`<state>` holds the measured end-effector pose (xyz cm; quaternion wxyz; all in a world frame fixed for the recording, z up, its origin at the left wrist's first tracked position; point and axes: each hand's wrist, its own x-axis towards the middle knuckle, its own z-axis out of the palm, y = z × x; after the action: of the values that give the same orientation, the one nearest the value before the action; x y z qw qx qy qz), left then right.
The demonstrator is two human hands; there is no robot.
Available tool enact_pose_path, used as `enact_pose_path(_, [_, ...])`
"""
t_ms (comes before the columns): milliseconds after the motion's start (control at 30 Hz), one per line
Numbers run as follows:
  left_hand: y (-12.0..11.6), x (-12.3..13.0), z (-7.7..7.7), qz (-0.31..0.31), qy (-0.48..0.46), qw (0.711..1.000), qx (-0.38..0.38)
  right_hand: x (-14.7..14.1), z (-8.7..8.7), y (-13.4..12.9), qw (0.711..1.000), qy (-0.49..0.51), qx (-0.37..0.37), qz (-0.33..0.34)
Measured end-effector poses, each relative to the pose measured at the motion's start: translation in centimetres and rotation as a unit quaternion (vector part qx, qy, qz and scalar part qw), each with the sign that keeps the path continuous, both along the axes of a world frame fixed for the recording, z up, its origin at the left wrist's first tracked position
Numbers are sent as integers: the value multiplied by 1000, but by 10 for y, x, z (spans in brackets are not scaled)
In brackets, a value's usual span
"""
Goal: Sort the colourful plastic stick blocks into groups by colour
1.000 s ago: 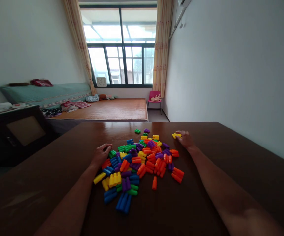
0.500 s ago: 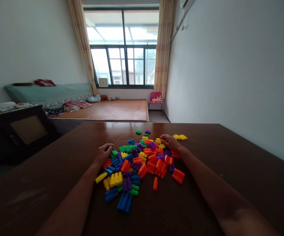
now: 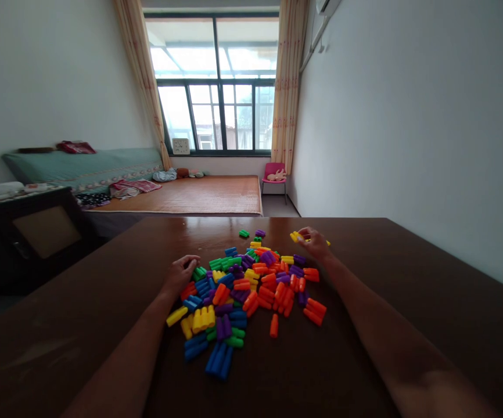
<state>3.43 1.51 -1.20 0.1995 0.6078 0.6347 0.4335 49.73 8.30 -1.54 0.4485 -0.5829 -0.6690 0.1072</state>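
Many coloured plastic pieces lie in a loose pile on the dark brown table (image 3: 116, 278). My right hand (image 3: 315, 241), beyond the pile's far right side, pinches a yellow piece (image 3: 295, 236) between thumb and fingers. Behind its fingers, other yellow pieces (image 3: 328, 243) are partly hidden. My left hand (image 3: 183, 271) rests at the pile's left edge with its fingers curled together, beside a green piece (image 3: 199, 273); whether it holds anything is too small to tell. Nearest to me are blue pieces (image 3: 219, 360), and a single orange piece (image 3: 274, 325) stands apart.
Past the table's far edge is a bed with a woven mat (image 3: 208, 194). A pink chair (image 3: 274, 172) holding a soft toy stands by the right wall. A dark cabinet (image 3: 25, 226) is at the left.
My right hand has moved right and away from the pile, carrying a yellow piece to the yellow pieces there. My left hand has stayed nearly in place. The view has shifted slightly.
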Motion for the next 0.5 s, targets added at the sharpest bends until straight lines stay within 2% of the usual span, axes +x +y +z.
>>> enact_pose_path(100, [1,-1,-1,-3,15,1000,-7,37,-3,6,994,36,28,-98])
enact_pose_path(200, [2,-2,-2,-9,27,1000,-8,57,-9,8,990,35,12,-139])
enact_pose_path(333, [4,-4,-5,-10,42,999,-6,55,-14,7,992,16,19,-122])
enact_pose_path(500, [5,-6,-7,-14,47,999,-2,43,-16,5,992,-70,22,-103])
